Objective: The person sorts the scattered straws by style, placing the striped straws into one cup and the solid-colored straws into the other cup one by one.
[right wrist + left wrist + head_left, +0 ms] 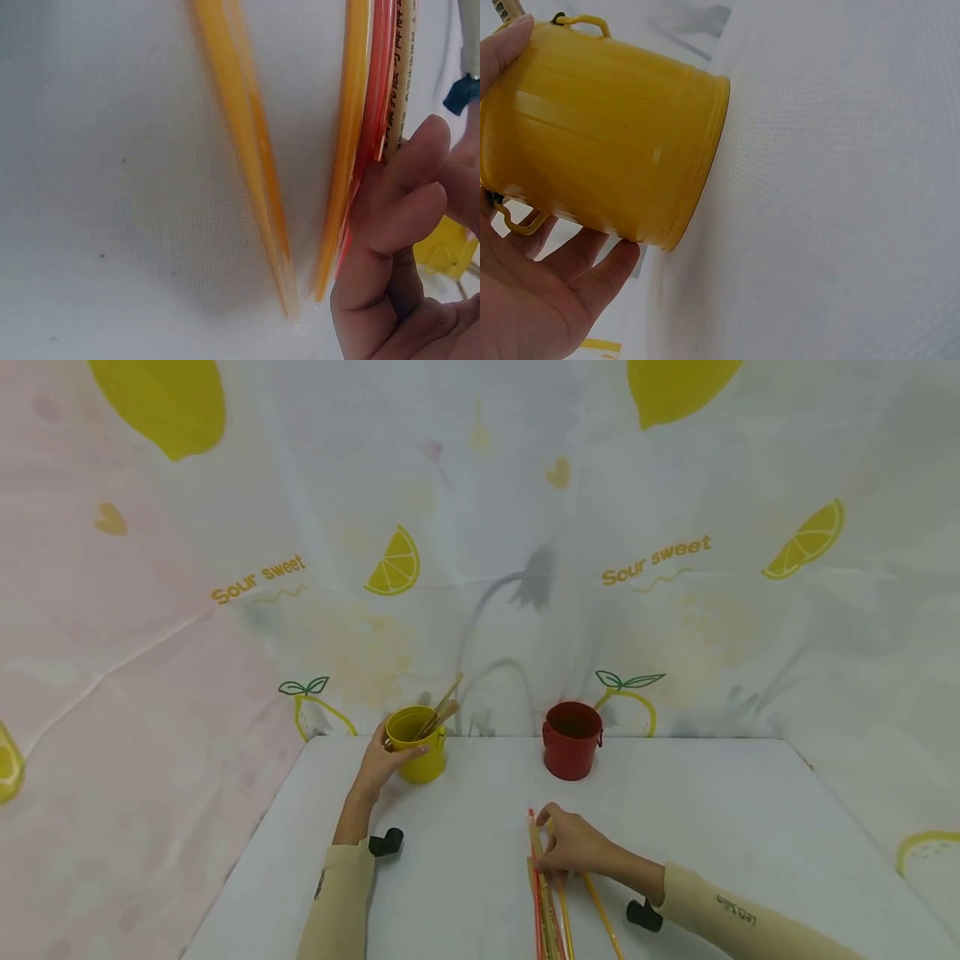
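Note:
My left hand (378, 764) grips the small yellow bucket (607, 135), thumb near the rim and fingers spread along its side. The bucket stands upright at the back left of the table, and several thin tan sticks (447, 708) lean out of it. Nearer the front, my right hand (573, 843) has its fingers curled at a row of straws, seemingly pinching a paper-wrapped straw (401, 75) with printed characters. Beside that lie a red straw (375, 97) and a yellow straw (346, 142) in clear wrap. The thumb's contact is hidden in the right wrist view.
A red bucket (572, 743) stands upright at the back, right of the yellow one. Another orange-yellow straw (602, 914) slants apart from the row. Behind the white table (450, 860) hangs a lemon-printed cloth (480, 527).

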Available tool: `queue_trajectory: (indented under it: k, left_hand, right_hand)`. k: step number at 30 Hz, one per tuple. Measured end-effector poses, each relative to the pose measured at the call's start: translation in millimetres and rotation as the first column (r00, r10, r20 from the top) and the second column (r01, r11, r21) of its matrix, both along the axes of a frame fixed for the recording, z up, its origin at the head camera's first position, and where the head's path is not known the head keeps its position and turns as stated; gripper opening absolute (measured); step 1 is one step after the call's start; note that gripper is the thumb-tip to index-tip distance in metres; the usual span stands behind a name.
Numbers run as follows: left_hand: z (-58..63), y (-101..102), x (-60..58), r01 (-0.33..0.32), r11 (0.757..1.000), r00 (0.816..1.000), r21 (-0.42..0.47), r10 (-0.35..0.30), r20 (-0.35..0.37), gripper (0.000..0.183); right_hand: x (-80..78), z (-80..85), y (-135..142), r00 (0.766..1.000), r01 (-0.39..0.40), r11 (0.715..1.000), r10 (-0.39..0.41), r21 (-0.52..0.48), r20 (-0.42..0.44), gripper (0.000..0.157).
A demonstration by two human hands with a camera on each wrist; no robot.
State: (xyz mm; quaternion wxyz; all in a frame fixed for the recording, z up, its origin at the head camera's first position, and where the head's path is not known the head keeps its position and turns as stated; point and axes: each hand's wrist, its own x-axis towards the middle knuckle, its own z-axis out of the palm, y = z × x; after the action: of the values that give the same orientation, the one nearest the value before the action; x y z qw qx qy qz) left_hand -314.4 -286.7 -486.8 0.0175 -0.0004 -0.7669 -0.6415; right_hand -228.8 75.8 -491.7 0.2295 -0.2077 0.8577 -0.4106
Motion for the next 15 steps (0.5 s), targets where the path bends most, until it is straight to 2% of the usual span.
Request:
queue_trajectory:
  k: [3,6,15]
  left_hand:
    - [-11.2,-2.7,-6.4,-0.015,1.000,1.000,0.005,0.015,-0.011,0.096]
    - [-16.3,-3.8,-8.8,-0.028,1.000,0.999,-0.006,0.028,-0.030,0.096]
    - [-17.3,-3.8,-8.4,-0.036,0.999,0.999,-0.007,0.035,-0.034,0.096]
  right_hand:
    - [-0.1,0.4,-0.1,0.999,0.015,1.000,-0.014,-0.014,0.037,0.053]
    - [0.2,2.6,0.1,0.997,0.028,0.999,-0.026,-0.033,0.066,0.052]
    - [-0.3,13.6,1.2,0.980,0.087,0.996,-0.079,-0.035,0.181,0.048]
